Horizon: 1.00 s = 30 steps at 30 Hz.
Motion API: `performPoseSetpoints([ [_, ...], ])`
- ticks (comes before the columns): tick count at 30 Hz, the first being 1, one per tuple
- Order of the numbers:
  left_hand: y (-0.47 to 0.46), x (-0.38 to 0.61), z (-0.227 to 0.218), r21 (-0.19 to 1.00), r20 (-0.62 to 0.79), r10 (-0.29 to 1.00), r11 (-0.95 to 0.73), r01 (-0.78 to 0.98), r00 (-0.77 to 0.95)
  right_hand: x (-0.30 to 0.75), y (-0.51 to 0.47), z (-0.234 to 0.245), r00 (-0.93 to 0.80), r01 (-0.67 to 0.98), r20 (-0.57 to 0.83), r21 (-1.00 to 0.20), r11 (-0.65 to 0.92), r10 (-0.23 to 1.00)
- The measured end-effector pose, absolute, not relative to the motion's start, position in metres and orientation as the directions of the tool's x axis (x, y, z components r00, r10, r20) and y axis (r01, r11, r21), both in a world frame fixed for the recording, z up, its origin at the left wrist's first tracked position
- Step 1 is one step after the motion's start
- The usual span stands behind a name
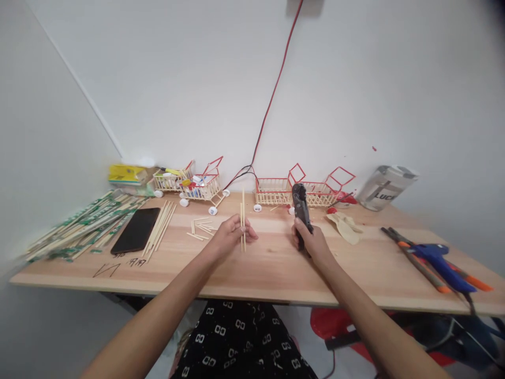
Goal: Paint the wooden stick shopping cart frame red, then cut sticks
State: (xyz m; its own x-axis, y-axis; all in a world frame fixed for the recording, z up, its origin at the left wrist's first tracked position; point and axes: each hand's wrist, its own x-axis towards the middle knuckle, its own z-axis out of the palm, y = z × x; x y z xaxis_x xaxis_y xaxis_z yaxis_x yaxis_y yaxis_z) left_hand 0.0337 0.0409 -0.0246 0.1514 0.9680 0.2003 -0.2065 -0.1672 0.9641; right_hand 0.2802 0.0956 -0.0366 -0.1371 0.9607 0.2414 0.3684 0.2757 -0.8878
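My left hand (232, 234) is closed on two thin bamboo sticks (243, 223), which stand nearly upright above the tabletop. One stick reaches higher than the other. In my right hand (310, 239) is a black hand tool (302, 205) with a rounded upper end, tilted slightly and gripped by its lower part; its exact kind I cannot make out. Short cut stick pieces (201, 226) lie left of my left hand, and a bundle of longer bare sticks (161, 229) rests farther left.
Small stick-built carts with red handles (201, 187) (274, 189) line the wall. Paper-wrapped chopsticks (87, 223) and a black phone (136, 230) lie left. At right are a blue glue gun (444, 266), an orange-handled tool (418, 263) and a clear container (386, 187). A red cable (276, 87) hangs down the wall.
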Motion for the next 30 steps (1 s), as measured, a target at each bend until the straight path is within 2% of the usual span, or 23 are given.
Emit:
performPoseSetpoints([
  [6,0.03,0.055,-0.017,0.95,0.049,0.952,0.049,-0.31,0.301,0.245,0.086,-0.01,-0.189,0.344,0.271,-0.882,0.322,0.944],
  [10,0.031,0.065,-0.016,0.947,-0.008,0.928,0.127,-0.295,0.371,0.223,0.087,-0.006,-0.274,0.291,0.349,-0.858,0.423,0.896],
  [17,0.047,0.071,-0.025,0.951,-0.057,0.898,0.182,-0.25,0.436,0.218,0.099,-0.018,-0.267,0.285,0.323,-0.874,0.395,0.908],
  [21,0.052,0.071,-0.027,0.967,0.009,0.906,0.1,-0.234,0.422,0.223,0.098,-0.013,-0.243,0.283,0.36,-0.862,0.42,0.901],
  [24,0.049,0.07,-0.021,0.985,0.129,0.929,-0.08,-0.152,0.348,0.226,0.093,-0.002,-0.289,0.297,0.421,-0.815,0.498,0.86],
  [27,0.047,0.065,-0.017,0.968,0.234,0.929,-0.251,0.023,0.286,0.227,0.087,0.008,-0.377,0.338,0.55,-0.667,0.664,0.745],
  [30,0.048,0.06,-0.022,0.941,0.258,0.929,-0.304,0.15,0.265,0.224,0.083,0.013,-0.462,0.367,0.613,-0.526,0.768,0.641],
])
